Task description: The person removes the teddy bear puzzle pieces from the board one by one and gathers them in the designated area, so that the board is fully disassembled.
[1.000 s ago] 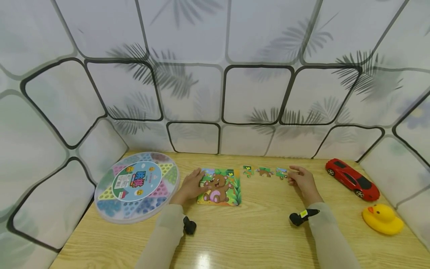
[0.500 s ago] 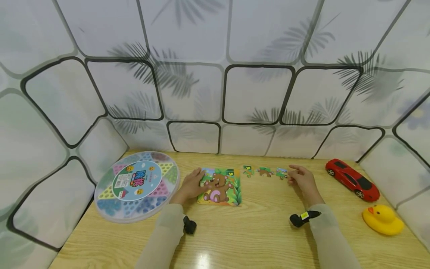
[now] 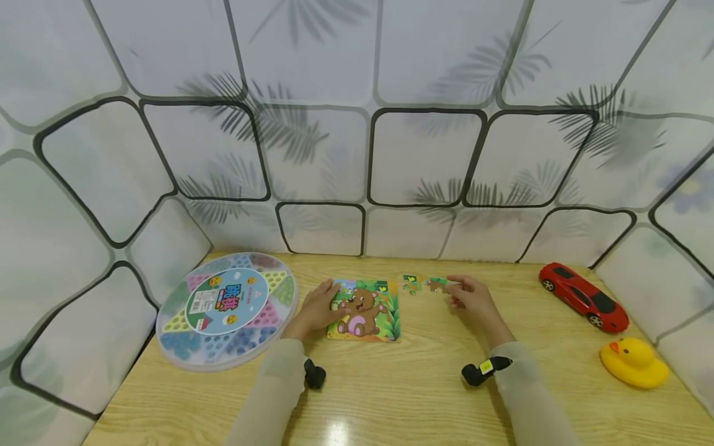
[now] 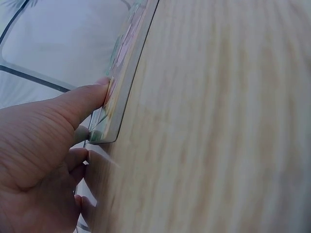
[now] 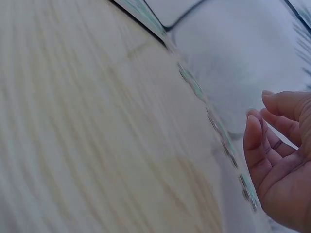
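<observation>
A bear jigsaw puzzle (image 3: 365,316) lies flat on the table. At its left side my left hand (image 3: 320,306) rests, thumb on the picture and fingers along the upper left edge; the left wrist view shows the thumb (image 4: 90,99) pressing the puzzle's face. Loose puzzle pieces lie in a row to the right: a green piece (image 3: 411,284), then a brown and green piece (image 3: 435,284). My right hand (image 3: 471,297) is over the row's right end, fingers loosely bent, and hides most of the third piece (image 5: 248,191). Nothing shows between its thumb and fingers in the right wrist view.
A round Chinese checkers set (image 3: 229,310) lies at the left. To the right stand a red toy car (image 3: 584,297) and a yellow rubber duck (image 3: 634,364). A patterned wall covering (image 3: 413,229) closes off the back of the wooden table (image 3: 401,390).
My right hand has moved left along the row and now covers most of the third piece. The left hand and the puzzle stay where they were.
</observation>
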A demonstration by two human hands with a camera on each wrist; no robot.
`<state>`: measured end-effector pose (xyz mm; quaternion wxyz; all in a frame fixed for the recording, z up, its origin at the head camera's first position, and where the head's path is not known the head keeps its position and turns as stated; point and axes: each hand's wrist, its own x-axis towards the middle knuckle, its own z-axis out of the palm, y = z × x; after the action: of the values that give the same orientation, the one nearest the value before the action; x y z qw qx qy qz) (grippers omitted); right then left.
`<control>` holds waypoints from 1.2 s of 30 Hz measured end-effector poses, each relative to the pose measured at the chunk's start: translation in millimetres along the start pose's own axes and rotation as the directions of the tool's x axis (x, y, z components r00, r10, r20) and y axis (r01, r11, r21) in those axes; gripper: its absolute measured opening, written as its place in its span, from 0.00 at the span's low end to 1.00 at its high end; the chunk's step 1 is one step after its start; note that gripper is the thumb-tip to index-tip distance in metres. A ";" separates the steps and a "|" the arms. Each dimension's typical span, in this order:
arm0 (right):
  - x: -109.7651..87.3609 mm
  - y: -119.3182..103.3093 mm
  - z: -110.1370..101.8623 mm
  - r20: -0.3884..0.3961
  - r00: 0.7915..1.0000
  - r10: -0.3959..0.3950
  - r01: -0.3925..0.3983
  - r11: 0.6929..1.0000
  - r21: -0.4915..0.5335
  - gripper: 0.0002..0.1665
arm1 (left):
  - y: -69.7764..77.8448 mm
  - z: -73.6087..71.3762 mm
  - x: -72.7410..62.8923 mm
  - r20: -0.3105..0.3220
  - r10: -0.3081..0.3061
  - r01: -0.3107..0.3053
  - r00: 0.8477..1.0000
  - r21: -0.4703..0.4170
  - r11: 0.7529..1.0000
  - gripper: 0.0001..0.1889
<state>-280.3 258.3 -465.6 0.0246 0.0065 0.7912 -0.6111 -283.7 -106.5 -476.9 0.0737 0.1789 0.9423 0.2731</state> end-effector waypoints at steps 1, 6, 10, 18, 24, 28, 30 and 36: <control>-0.3 -0.3 5.1 0.016 1.000 -0.004 0.004 1.000 -0.011 0.27 | 0.2 0.0 0.1 -0.001 0.001 -0.001 1.000 0.000 1.000 0.39; -2.3 -3.6 33.4 0.111 0.993 -0.030 0.036 0.998 -0.050 0.26 | 0.9 0.1 0.8 0.000 0.005 -0.005 1.000 0.001 1.000 0.39; -4.6 -7.2 53.8 0.210 0.973 -0.098 0.118 0.989 -0.084 0.26 | 0.2 0.9 2.2 0.002 0.001 -0.001 1.000 0.005 1.000 0.39; -11.2 -9.7 81.1 0.349 0.930 -0.118 0.161 0.982 -0.098 0.28 | 1.0 1.6 2.2 0.018 0.005 -0.005 1.000 0.005 1.000 0.39; -9.7 -9.1 93.3 0.323 0.940 -0.108 0.188 0.956 -0.227 0.27 | 1.2 1.0 0.5 0.008 0.013 -0.013 1.000 0.010 1.000 0.39; -8.7 -11.3 98.4 0.305 0.946 -0.109 0.197 0.941 -0.276 0.26 | 1.9 -0.7 -0.4 0.002 0.018 -0.018 1.000 0.026 1.000 0.39; -8.6 -12.0 100.2 0.295 0.949 -0.114 0.207 0.930 -0.304 0.25 | 2.6 -1.6 -0.4 0.002 0.017 -0.017 1.000 0.030 0.999 0.39; -11.3 -16.5 101.7 0.284 0.953 -0.109 0.203 0.924 -0.326 0.23 | 5.4 -3.3 -2.1 0.006 0.010 -0.010 1.000 0.027 1.000 0.38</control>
<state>-266.5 156.0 -474.7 0.0800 -0.1416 0.8752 -0.4556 -281.0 -104.7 -471.1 0.0725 0.1855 0.9448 0.2600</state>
